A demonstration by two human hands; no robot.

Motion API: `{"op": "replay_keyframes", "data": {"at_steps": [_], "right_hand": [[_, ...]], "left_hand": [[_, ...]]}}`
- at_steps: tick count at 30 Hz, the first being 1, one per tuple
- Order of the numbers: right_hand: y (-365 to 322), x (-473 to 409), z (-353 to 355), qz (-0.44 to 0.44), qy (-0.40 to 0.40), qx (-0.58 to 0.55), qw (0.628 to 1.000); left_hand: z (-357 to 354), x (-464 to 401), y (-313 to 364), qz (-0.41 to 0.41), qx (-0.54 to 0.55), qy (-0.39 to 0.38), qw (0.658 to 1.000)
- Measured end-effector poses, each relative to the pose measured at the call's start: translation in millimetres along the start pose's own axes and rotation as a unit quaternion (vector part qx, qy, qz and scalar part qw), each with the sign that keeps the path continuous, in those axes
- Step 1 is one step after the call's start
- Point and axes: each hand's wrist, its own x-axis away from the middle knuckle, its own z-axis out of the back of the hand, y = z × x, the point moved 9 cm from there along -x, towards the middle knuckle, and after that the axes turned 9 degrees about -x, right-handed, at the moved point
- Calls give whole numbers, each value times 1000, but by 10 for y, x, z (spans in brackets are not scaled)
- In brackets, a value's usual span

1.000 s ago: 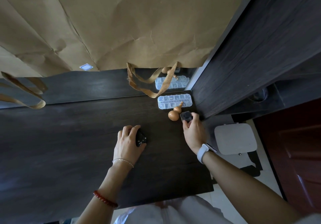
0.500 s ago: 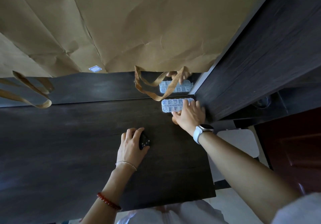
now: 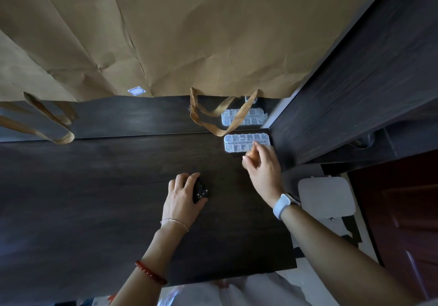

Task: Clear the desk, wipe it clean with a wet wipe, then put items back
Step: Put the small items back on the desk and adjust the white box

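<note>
desk [image 3: 99, 187]: very dark brown, faint wood grain
box [image 3: 239, 142] just beyond the right hand's [image 3: 262, 165] grip: clear, pale gridded cells
gourd [image 3: 251, 157] in that grip: orange-tan
object [image 3: 200, 191] under the left hand [image 3: 182, 199]: black, small pale dots
paper bag [image 3: 166, 32]: kraft brown, tan woven handles
watch strap [image 3: 281, 205]: white
beads [image 3: 150, 271] on left forearm: red
</note>
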Motion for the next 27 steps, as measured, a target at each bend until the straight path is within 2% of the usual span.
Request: {"op": "replay_keyframes", "data": {"at_steps": [4, 9, 17, 27], "right_hand": [[61, 350, -85, 14, -55, -5, 998], [164, 373, -77, -12, -44, -28, 999], [161, 230, -88, -35, -34, 13, 999], [99, 239, -96, -25, -43, 31, 998]], "left_hand": [[5, 4, -3, -2, 4, 5, 1000], [12, 1, 4, -3, 1, 4, 1000], [1, 2, -4, 2, 2, 0, 1000], [-14, -1, -9, 8, 3, -2, 1000]]}}
